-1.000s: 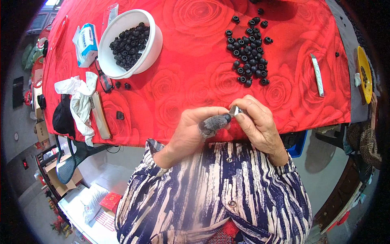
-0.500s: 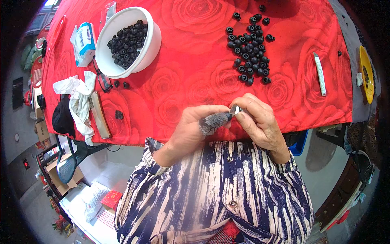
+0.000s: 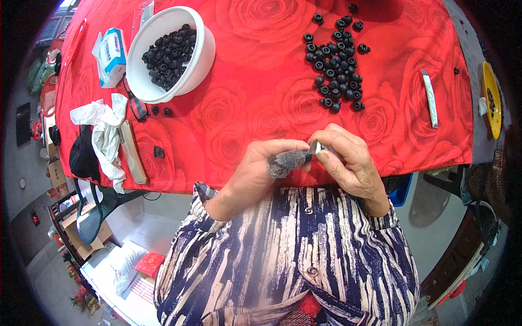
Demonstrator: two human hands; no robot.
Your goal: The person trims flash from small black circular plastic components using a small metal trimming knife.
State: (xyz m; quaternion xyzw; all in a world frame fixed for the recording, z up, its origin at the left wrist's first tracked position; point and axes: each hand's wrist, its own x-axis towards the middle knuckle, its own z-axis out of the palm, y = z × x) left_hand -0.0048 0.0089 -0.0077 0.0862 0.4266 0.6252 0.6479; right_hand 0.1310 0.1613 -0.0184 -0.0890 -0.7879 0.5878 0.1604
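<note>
My left hand (image 3: 253, 165) is closed in a pinch in front of my body, with a grey knitted finger cover (image 3: 286, 162) over its thumb. At its fingertips is a small dark piece, mostly hidden, that looks like the black round parts on the table. My right hand (image 3: 350, 163) is closed on a short metal blade (image 3: 315, 146), whose tip meets the piece at the left fingertips. Beyond my hands lies a loose pile of black round parts (image 3: 340, 65), several with ring-shaped openings. More black parts (image 3: 169, 57) fill a white bowl (image 3: 202, 65) at the far left.
A red rose-patterned cloth (image 3: 250, 103) covers the table. Along its left side are a tissue pack (image 3: 113, 57), glasses (image 3: 138, 107), white gloves (image 3: 106, 130) and a small black block (image 3: 159, 152). To the right lie a pale, slim knife (image 3: 429, 100) and a yellow plate (image 3: 492, 81).
Both hands stay in nearly the same place. The right thumb and blade have shifted very slightly against the piece at the left fingertips.
</note>
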